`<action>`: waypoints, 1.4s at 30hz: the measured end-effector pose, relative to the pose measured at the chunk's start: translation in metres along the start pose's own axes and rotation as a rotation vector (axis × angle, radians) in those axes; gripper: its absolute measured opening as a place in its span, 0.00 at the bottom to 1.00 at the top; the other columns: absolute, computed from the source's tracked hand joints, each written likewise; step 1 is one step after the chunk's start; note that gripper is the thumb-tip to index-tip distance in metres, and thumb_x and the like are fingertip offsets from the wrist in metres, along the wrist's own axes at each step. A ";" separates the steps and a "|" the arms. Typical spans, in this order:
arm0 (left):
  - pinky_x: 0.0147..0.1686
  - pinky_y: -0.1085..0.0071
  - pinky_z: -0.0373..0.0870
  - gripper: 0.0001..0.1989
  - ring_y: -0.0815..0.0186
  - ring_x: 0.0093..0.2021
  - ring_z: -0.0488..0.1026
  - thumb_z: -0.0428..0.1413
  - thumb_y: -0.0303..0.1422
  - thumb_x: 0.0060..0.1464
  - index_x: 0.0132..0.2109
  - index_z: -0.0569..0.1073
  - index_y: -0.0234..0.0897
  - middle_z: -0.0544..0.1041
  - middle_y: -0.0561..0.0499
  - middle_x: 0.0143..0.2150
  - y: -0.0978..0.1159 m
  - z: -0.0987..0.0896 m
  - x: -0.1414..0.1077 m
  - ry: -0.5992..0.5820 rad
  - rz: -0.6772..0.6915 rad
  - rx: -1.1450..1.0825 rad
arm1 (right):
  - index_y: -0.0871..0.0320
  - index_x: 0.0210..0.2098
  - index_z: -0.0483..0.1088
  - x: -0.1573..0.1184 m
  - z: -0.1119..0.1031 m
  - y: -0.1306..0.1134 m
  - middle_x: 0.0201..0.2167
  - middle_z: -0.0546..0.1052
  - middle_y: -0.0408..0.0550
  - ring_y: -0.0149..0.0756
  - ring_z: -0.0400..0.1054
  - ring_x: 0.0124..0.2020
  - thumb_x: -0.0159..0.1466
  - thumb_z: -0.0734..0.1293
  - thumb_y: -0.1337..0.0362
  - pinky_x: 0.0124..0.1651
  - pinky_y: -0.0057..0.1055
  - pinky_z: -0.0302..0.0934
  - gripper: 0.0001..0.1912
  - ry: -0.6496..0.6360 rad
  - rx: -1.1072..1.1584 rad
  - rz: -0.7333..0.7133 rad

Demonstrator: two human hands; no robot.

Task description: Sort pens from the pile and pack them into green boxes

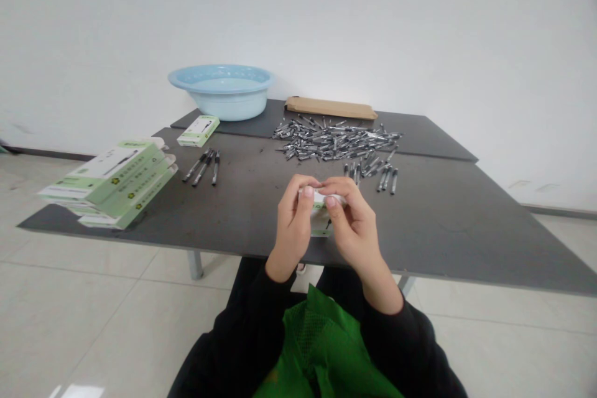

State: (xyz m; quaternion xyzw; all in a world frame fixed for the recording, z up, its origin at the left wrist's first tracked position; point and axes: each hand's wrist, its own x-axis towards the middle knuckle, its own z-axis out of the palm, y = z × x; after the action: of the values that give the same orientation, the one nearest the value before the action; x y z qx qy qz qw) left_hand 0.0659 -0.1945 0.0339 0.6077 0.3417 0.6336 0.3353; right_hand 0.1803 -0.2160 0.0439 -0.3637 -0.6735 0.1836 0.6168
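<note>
Both my hands are closed around a small green-and-white pen box point(320, 224) over the front edge of the table. My left hand point(295, 224) grips its left side, thumb on top. On the right side, my right hand point(353, 219) has its thumb and fingers at the box's upper end. My fingers partly cover that end, so whether its flap is closed cannot be seen. Just beyond my right hand lie several loose pens point(385, 178), and behind them a large heap of black-and-clear pens point(338, 138).
Flattened-looking green-and-white boxes point(116, 177) are stacked at the table's left edge. Behind them lie three pens point(204, 168) and a single pen box point(199, 130). A light blue basin point(228, 102) and a brown cardboard piece point(330, 107) sit at the back, near the wall.
</note>
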 end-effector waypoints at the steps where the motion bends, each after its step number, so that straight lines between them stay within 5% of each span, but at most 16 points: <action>1: 0.40 0.69 0.68 0.13 0.65 0.39 0.70 0.46 0.40 0.66 0.41 0.71 0.39 0.74 0.51 0.38 0.001 0.000 0.000 -0.005 -0.008 0.011 | 0.52 0.43 0.72 -0.001 0.000 0.001 0.44 0.72 0.48 0.38 0.67 0.49 0.68 0.61 0.69 0.53 0.39 0.61 0.09 -0.004 0.003 0.004; 9: 0.44 0.69 0.69 0.10 0.65 0.43 0.71 0.48 0.34 0.64 0.48 0.72 0.41 0.74 0.50 0.44 -0.003 0.000 0.000 -0.002 -0.096 -0.012 | 0.51 0.47 0.70 -0.015 0.004 0.014 0.48 0.70 0.49 0.39 0.67 0.50 0.66 0.65 0.69 0.52 0.41 0.62 0.11 0.001 0.001 0.043; 14: 0.40 0.69 0.70 0.22 0.66 0.38 0.71 0.50 0.32 0.60 0.61 0.64 0.46 0.73 0.52 0.41 -0.005 0.001 0.000 0.029 -0.179 -0.194 | 0.51 0.47 0.69 -0.020 0.005 0.017 0.48 0.69 0.49 0.40 0.67 0.51 0.66 0.65 0.69 0.53 0.42 0.62 0.11 0.012 0.009 0.068; 22: 0.36 0.73 0.67 0.08 0.66 0.37 0.70 0.49 0.29 0.53 0.35 0.73 0.37 0.73 0.52 0.35 0.004 -0.002 0.009 -0.040 -0.272 -0.260 | 0.51 0.46 0.68 -0.020 0.008 0.018 0.45 0.70 0.48 0.38 0.68 0.48 0.66 0.64 0.68 0.52 0.38 0.64 0.10 0.008 -0.016 0.072; 25: 0.34 0.74 0.68 0.08 0.66 0.36 0.70 0.48 0.30 0.56 0.37 0.72 0.37 0.72 0.52 0.35 0.006 -0.002 0.008 -0.047 -0.305 -0.264 | 0.49 0.53 0.65 -0.030 0.008 0.026 0.49 0.71 0.49 0.39 0.69 0.49 0.66 0.65 0.65 0.52 0.38 0.65 0.15 0.004 -0.059 0.143; 28: 0.34 0.72 0.70 0.12 0.65 0.37 0.72 0.47 0.39 0.63 0.45 0.71 0.38 0.73 0.50 0.40 0.004 -0.006 0.001 -0.058 -0.334 -0.244 | 0.49 0.65 0.52 -0.043 0.007 0.039 0.58 0.68 0.56 0.42 0.70 0.53 0.65 0.67 0.62 0.53 0.41 0.67 0.32 0.029 -0.034 0.270; 30: 0.38 0.71 0.72 0.17 0.65 0.39 0.73 0.47 0.43 0.65 0.54 0.68 0.39 0.74 0.49 0.44 0.000 -0.010 -0.005 -0.059 -0.336 -0.220 | 0.50 0.65 0.53 -0.049 0.006 0.047 0.58 0.70 0.57 0.45 0.71 0.54 0.64 0.66 0.61 0.54 0.43 0.67 0.32 -0.039 -0.025 0.360; 34: 0.56 0.64 0.67 0.22 0.59 0.56 0.70 0.46 0.44 0.66 0.62 0.62 0.40 0.71 0.44 0.59 -0.013 -0.024 -0.015 -0.168 -0.367 -0.119 | 0.53 0.51 0.69 -0.050 0.003 0.054 0.49 0.79 0.54 0.51 0.74 0.51 0.63 0.65 0.61 0.52 0.46 0.69 0.16 -0.238 -0.102 0.499; 38: 0.63 0.61 0.60 0.25 0.58 0.63 0.65 0.44 0.45 0.67 0.64 0.61 0.37 0.68 0.41 0.64 -0.025 -0.044 -0.018 -0.283 -0.419 -0.024 | 0.53 0.50 0.69 -0.037 0.008 0.053 0.47 0.80 0.53 0.51 0.74 0.51 0.63 0.66 0.61 0.52 0.47 0.69 0.15 -0.239 -0.053 0.533; 42: 0.62 0.61 0.62 0.27 0.59 0.62 0.66 0.43 0.45 0.67 0.66 0.58 0.38 0.67 0.40 0.64 -0.037 -0.067 -0.018 -0.232 -0.419 0.000 | 0.56 0.49 0.69 -0.003 0.029 0.056 0.45 0.80 0.55 0.50 0.75 0.50 0.63 0.67 0.57 0.50 0.47 0.70 0.17 -0.261 0.151 0.551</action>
State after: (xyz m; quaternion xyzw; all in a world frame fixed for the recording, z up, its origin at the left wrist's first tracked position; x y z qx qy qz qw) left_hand -0.0005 -0.1908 -0.0090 0.5924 0.4194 0.4762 0.4964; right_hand 0.1670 -0.1752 -0.0025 -0.4591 -0.6076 0.4384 0.4773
